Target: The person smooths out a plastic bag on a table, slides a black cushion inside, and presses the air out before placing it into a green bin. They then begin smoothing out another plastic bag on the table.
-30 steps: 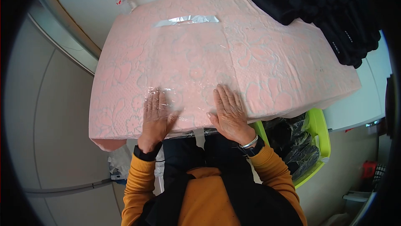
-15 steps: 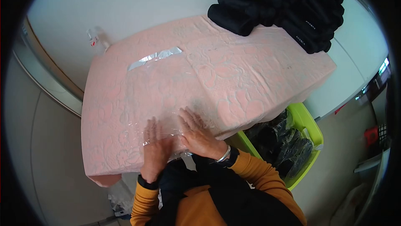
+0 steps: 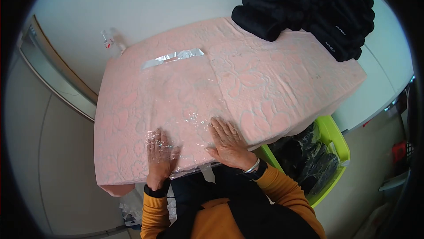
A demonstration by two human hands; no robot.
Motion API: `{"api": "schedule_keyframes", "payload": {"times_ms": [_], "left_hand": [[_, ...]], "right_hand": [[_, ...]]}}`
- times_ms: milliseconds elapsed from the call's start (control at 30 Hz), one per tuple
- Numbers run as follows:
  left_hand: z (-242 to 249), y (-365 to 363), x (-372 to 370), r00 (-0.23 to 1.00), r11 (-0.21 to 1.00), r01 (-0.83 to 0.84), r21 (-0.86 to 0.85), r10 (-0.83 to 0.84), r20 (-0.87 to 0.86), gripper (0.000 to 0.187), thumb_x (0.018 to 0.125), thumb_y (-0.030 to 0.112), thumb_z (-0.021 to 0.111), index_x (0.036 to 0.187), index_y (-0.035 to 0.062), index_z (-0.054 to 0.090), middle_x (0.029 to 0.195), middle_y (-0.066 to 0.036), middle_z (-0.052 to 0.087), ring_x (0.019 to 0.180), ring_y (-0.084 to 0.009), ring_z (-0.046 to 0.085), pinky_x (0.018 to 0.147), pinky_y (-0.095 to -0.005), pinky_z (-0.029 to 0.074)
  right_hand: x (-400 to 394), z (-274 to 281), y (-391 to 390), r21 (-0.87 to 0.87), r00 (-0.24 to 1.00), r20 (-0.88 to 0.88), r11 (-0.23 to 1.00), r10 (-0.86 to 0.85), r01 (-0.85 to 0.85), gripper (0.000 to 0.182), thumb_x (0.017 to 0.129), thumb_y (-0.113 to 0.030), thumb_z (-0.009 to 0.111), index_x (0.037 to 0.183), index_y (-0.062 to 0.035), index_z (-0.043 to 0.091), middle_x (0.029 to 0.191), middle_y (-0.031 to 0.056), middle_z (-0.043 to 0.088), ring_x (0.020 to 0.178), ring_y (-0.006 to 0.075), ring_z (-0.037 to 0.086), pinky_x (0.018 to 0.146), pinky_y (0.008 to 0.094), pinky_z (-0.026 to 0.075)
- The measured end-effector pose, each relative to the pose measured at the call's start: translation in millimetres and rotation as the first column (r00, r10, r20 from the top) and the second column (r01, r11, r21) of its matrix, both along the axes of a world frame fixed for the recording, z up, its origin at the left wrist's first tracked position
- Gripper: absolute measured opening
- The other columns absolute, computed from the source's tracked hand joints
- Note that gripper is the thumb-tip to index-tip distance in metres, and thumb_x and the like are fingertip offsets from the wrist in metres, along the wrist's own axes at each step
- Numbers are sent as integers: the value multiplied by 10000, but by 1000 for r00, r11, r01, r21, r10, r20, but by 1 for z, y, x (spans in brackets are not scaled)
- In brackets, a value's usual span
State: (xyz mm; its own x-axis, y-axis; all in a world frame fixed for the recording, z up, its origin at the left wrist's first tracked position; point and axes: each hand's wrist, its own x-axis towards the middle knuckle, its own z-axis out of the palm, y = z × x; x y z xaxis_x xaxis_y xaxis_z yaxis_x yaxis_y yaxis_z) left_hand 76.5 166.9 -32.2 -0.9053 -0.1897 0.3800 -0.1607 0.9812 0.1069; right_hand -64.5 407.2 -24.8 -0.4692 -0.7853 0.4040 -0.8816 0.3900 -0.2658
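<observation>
A clear plastic bag [image 3: 181, 102] lies spread out on the pink patterned cloth [image 3: 260, 93], with a silvery strip [image 3: 176, 57] along its far end. At the bag's near left corner my left hand [image 3: 160, 157] lies flat, fingers stretched out and pointing away from me. Shiny wrinkles of film show around and across those fingers. My right hand [image 3: 229, 145] rests palm down near the bag's right edge, its fingers extended. Between the two hands the film is crinkled and catches the light. Neither hand grips anything.
Black rolled bundles [image 3: 309, 13] are heaped at the table's back right. A lime-green bin [image 3: 339, 150] with black items in clear wrapping stands below the right edge. A clear bottle [image 3: 110, 44] is by the wall at back left. Plastic film [image 3: 132, 208] hangs low at left.
My hands have moved apart, the right one shifting rightward, and the film between them now lies flatter. The whole view has shifted slightly.
</observation>
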Motion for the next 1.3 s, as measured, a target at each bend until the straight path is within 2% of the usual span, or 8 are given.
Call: {"api": "schedule_keyframes", "payload": {"times_ms": [267, 400, 533, 733, 867, 967, 1133, 1300], "left_hand": [[4, 6, -2, 1000, 999, -20, 47, 21, -18, 642, 923, 320, 652, 1404, -51, 444, 1481, -279, 423, 1362, -427, 421, 1147, -545, 302], [-3, 1, -1, 988, 991, 110, 71, -101, -116, 620, 897, 275, 685, 1376, -47, 461, 1442, -279, 457, 1332, -436, 441, 1130, -556, 322], [-11, -5, 1, 954, 987, 155, -32, -158, -253, 580, 858, 170, 715, 1357, -15, 486, 1389, -276, 503, 1267, -469, 478, 1091, -557, 371], [-16, -6, -7, 975, 988, 156, -7, -156, -157, 565, 887, 173, 677, 1379, -19, 476, 1424, -283, 477, 1309, -456, 453, 1122, -549, 336], [1, 33, -15, 988, 992, 127, -11, -128, -86, 562, 929, 181, 629, 1419, -23, 446, 1471, -271, 443, 1360, -439, 414, 1141, -544, 310], [21, 58, -36, 940, 895, 292, 338, -334, 74, 628, 954, 295, 580, 1452, -39, 397, 1530, -269, 361, 1406, -457, 344, 1174, -546, 248], [11, 42, -29, 938, 937, 305, 170, -327, 115, 555, 1013, 266, 488, 1479, -19, 387, 1547, -230, 374, 1440, -414, 328, 1187, -529, 220], [-1, 8, -21, 984, 988, 135, 74, -142, 112, 604, 985, 301, 526, 1461, -46, 397, 1544, -246, 370, 1435, -429, 324, 1193, -521, 204]], "right_hand": [[0, -2, -2, -29, 1000, -13, 999, -23, 23, 711, 952, -403, 574, 1445, 75, 393, 1544, 242, 356, 1455, 371, 312, 1195, 505, 223], [1, 1, 0, 30, 998, 1, 997, -67, 67, 714, 954, -397, 564, 1447, 89, 387, 1545, 260, 348, 1460, 385, 302, 1199, 517, 209], [-1, -6, -3, 32, 997, 75, 999, -20, 18, 737, 943, -396, 566, 1444, 111, 380, 1556, 277, 324, 1473, 401, 274, 1208, 529, 177], [6, -11, -12, -2, 987, 136, 996, -92, 93, 728, 915, -333, 581, 1433, 134, 375, 1536, 292, 343, 1474, 395, 275, 1212, 512, 180], [14, -33, -38, 6, 996, -87, 999, -37, 38, 705, 902, -288, 568, 1422, 146, 375, 1527, 296, 345, 1475, 384, 272, 1215, 484, 180], [13, -37, -51, -38, 993, -86, 996, 75, -79, 706, 893, -267, 554, 1426, 152, 358, 1544, 292, 312, 1484, 371, 247, 1221, 464, 164], [6, -25, -29, -62, 989, 114, 994, 95, -88, 739, 894, -293, 562, 1449, 139, 335, 1556, 283, 297, 1483, 366, 251, 1223, 465, 146], [-2, -25, -19, -131, 980, 188, 991, 60, -36, 772, 901, -329, 580, 1457, 141, 321, 1555, 293, 303, 1474, 386, 267, 1220, 476, 143]]}}
